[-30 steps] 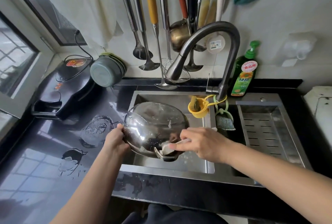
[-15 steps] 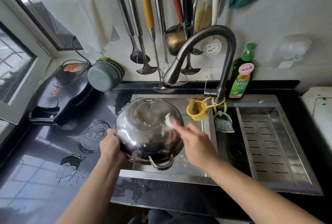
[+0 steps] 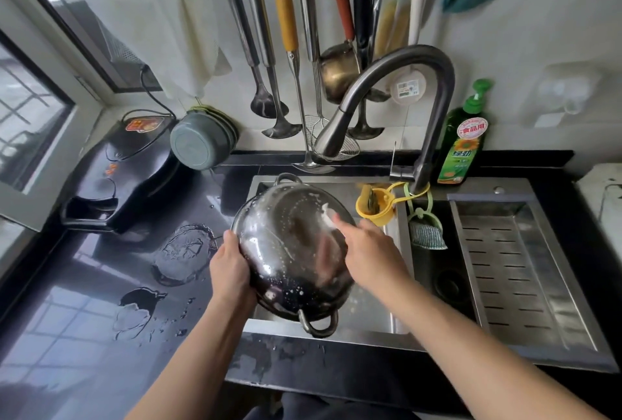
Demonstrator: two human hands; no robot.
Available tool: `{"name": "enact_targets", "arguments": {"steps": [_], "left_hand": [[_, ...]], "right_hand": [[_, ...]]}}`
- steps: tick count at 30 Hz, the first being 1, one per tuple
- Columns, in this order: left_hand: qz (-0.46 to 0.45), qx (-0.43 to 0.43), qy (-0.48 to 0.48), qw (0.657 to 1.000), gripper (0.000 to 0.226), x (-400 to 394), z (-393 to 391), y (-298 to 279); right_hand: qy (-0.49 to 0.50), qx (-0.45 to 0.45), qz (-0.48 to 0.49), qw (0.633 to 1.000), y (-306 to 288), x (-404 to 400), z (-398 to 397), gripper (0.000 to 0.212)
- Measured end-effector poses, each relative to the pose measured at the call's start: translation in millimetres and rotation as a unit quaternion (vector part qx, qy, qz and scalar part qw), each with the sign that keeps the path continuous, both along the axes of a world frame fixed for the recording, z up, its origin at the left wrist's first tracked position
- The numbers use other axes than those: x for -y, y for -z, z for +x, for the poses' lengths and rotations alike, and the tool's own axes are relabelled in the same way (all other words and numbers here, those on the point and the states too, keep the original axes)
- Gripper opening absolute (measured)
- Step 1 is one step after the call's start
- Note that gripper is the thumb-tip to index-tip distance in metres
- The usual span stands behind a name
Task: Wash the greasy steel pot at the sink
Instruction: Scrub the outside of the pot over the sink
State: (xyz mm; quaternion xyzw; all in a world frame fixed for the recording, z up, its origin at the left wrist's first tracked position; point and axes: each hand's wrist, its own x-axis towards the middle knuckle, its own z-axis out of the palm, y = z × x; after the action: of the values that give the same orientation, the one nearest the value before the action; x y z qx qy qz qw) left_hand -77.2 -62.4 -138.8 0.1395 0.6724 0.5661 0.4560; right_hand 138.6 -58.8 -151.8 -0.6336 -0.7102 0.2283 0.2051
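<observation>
Over sink (image 3: 397,325) | left hand (image 3: 232,268) grips pot (image 3: 289,251) rim | right hand (image 3: 370,256) pinches pale scrubber (image 3: 328,217) against pot

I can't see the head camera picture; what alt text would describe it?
Over a steel sink, a person's left hand grips the rim of an upturned, soapy steel pot while the right hand presses a pale scrubber against its base. A dark tap arches above, a green soap bottle stands behind it, and ladles hang on the wall.
</observation>
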Motion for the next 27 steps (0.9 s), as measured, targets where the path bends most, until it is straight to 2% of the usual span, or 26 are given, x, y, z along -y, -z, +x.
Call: {"name": "enact_targets", "arguments": {"steps": [3,4,7,8,11,12,13,15,16,19,20,23,24,27], "left_hand": [[-0.005,0.004,0.027,1.000,0.037,0.3,-3.1,-0.8],[-0.006,0.014,0.034,0.999,0.037,-0.3,-4.8,0.0],[-0.013,0.009,0.056,0.998,0.039,-1.6,-4.6,-2.8],[-0.012,-0.001,0.060,0.998,0.039,-2.4,-6.2,-3.4],[-0.012,-0.019,0.071,0.997,0.039,-2.9,-17.0,-5.3],[-0.009,-0.012,0.072,0.997,0.038,-3.4,-21.2,-4.8],[-0.009,-0.005,0.074,0.997,0.038,-2.6,-23.5,-5.0],[-0.003,0.005,0.070,0.998,0.035,-1.0,-26.1,-9.0],[-0.002,0.010,0.064,0.998,0.034,-0.8,-28.6,-9.8],[-0.013,0.018,0.028,0.999,0.033,-1.0,-42.5,-8.3],[-0.019,0.024,0.010,0.999,0.032,-2.2,-47.5,-3.9],[-0.056,0.083,-0.047,0.994,0.027,-3.8,-52.5,5.6],[-0.069,0.105,-0.056,0.990,0.026,-5.5,-56.6,10.1],[-0.100,0.119,-0.050,0.987,0.037,-9.8,-69.1,22.6]], "right_hand": [[-0.169,-0.048,0.022,0.984,-18.2,22.2,-21.3,0.067],[-0.179,-0.045,0.035,0.982,-22.4,15.6,-22.0,0.064],[-0.017,0.009,0.021,1.000,-18.3,-31.7,-5.0,0.063],[-0.012,0.011,0.015,1.000,-18.4,-37.7,-6.6,0.064],[-0.163,-0.033,0.032,0.986,-27.6,-13.6,-38.7,0.066],[-0.162,-0.019,0.040,0.986,-27.7,-17.7,-38.4,0.067],[-0.121,0.003,0.043,0.992,-24.4,-32.4,-31.3,0.070],[-0.006,0.039,-0.005,0.999,-16.6,-63.7,-8.7,0.073],[0.002,0.042,-0.024,0.999,-12.8,-64.4,-2.3,0.072],[-0.110,-0.012,-0.027,0.993,-5.1,-20.3,-13.2,0.063],[-0.113,-0.025,-0.024,0.993,0.1,-12.1,-14.6,0.060],[0.030,-0.073,-0.057,0.995,26.9,-15.2,-6.7,0.056],[0.025,-0.083,-0.053,0.995,30.3,-9.4,-12.9,0.058],[-0.077,-0.106,-0.018,0.991,26.1,19.3,-41.2,0.061]]}}
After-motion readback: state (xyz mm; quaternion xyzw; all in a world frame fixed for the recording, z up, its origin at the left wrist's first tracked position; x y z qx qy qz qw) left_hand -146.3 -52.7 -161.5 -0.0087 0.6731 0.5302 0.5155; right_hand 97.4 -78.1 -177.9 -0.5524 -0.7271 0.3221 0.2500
